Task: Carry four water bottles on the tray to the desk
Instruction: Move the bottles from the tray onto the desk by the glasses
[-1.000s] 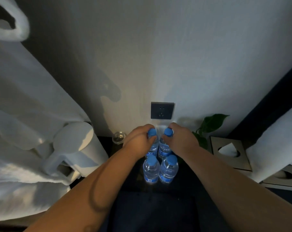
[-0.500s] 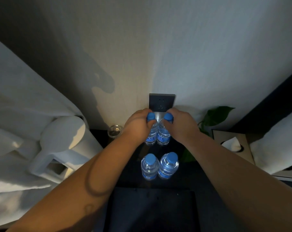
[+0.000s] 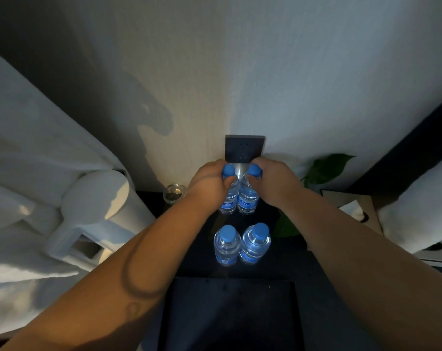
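Note:
Two small clear water bottles with blue caps are held side by side near the wall. My left hand (image 3: 209, 184) grips the left far bottle (image 3: 229, 201) by its neck, and my right hand (image 3: 275, 184) grips the right far bottle (image 3: 247, 198) the same way. Two more capped bottles, a left one (image 3: 227, 245) and a right one (image 3: 254, 243), stand upright and untouched on the dark desk surface (image 3: 194, 259) nearer to me. A dark rectangular tray (image 3: 230, 312) lies at the front between my forearms.
A white electric kettle (image 3: 98, 214) stands at the left beside white cloth. A small glass (image 3: 174, 193) sits by the wall. A dark wall socket (image 3: 245, 150) is behind the hands. A green plant (image 3: 326, 168) and a tissue box (image 3: 354, 209) are at the right.
Both hands with the two far bottles have moved away from the near pair, towards the wall, so a gap has opened between the pairs. The view has tilted a little.

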